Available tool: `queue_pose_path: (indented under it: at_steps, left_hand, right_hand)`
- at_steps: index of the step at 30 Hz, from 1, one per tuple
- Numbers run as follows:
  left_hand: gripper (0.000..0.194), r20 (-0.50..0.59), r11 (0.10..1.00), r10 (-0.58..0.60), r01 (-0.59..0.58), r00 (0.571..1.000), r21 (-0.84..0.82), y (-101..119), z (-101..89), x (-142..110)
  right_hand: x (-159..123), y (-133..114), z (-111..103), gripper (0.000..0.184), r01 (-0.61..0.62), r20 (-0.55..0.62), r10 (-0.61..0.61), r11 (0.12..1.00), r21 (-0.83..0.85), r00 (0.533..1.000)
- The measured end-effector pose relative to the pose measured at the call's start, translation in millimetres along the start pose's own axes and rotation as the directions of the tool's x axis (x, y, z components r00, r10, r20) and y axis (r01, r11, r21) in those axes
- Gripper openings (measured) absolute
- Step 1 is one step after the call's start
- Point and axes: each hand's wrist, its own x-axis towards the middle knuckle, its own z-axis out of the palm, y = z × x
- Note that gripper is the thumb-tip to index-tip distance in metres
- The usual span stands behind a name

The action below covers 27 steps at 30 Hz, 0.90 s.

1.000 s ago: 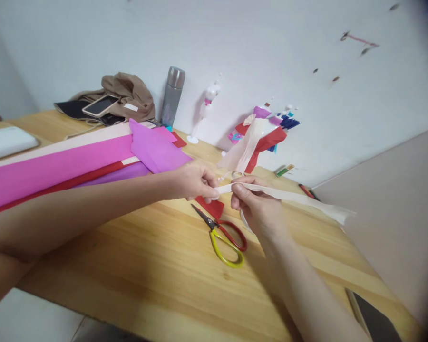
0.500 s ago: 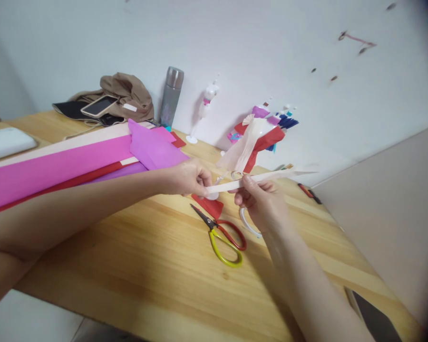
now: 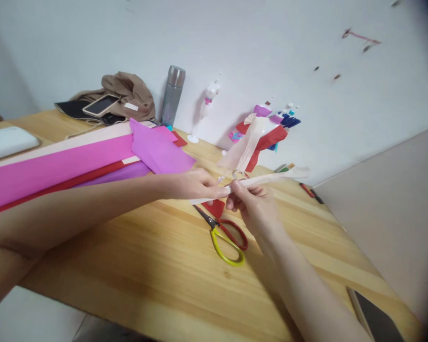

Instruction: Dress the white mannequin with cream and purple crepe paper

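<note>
My left hand (image 3: 192, 184) and my right hand (image 3: 253, 204) meet above the wooden table (image 3: 157, 266), both pinching a long pale cream paper strip (image 3: 267, 178). The strip runs from the left fingers past the right fingers and trails off to the right, blurred. Just below the hands lie scissors (image 3: 223, 232) with one red and one yellow handle, blades pointing up-left. A small red paper scrap (image 3: 215, 207) lies under the hands.
Long pink, red, purple and cream paper sheets (image 3: 57, 168) cover the table's left. At the back stand a grey flask (image 3: 172, 96), a white figurine (image 3: 205, 111), a paper-decorated object (image 3: 258, 137), and a brown cloth with a phone (image 3: 100, 104). A dark tablet (image 3: 378, 318) lies bottom right.
The hands have closed together along the strip; the left hand slid right to meet the right fingers, and the strip's free end swung up and rightward.
</note>
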Motion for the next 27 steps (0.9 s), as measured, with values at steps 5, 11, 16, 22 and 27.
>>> queue_pose_path:
  at_steps: [5,11,16,22,27]
  left_hand:
    - [0.027,0.071,0.986,-0.096,0.104,0.993,-0.134,-3.8,2.5,1.4]
    - [0.025,0.058,0.981,-0.069,0.079,0.996,-0.177,-0.5,-4.7,-0.2]
    - [0.017,0.1,0.986,-0.066,0.08,0.993,-0.143,3.1,-8.8,-0.9]
    - [0.016,0.111,0.999,-0.027,0.029,0.993,-0.017,8.3,-11.5,-3.1]
    - [0.007,0.054,0.999,0.037,-0.036,0.998,-0.024,7.5,-10.5,-1.5]
  right_hand:
    - [-0.4,-4.5,-2.4,0.041,-0.001,0.045,-0.002,0.998,0.061,0.999]
    - [1.4,-12.2,-7.9,0.032,-0.06,0.198,0.044,0.995,0.077,0.979]
    - [2.3,-6.4,-7.3,0.022,-0.008,0.13,0.004,0.999,0.032,0.992]
    - [1.5,-3.0,-4.9,0.022,-0.019,0.076,0.013,0.997,0.076,0.997]
    - [2.0,-7.4,-2.1,0.027,-0.042,0.008,0.041,0.994,0.1,0.999]
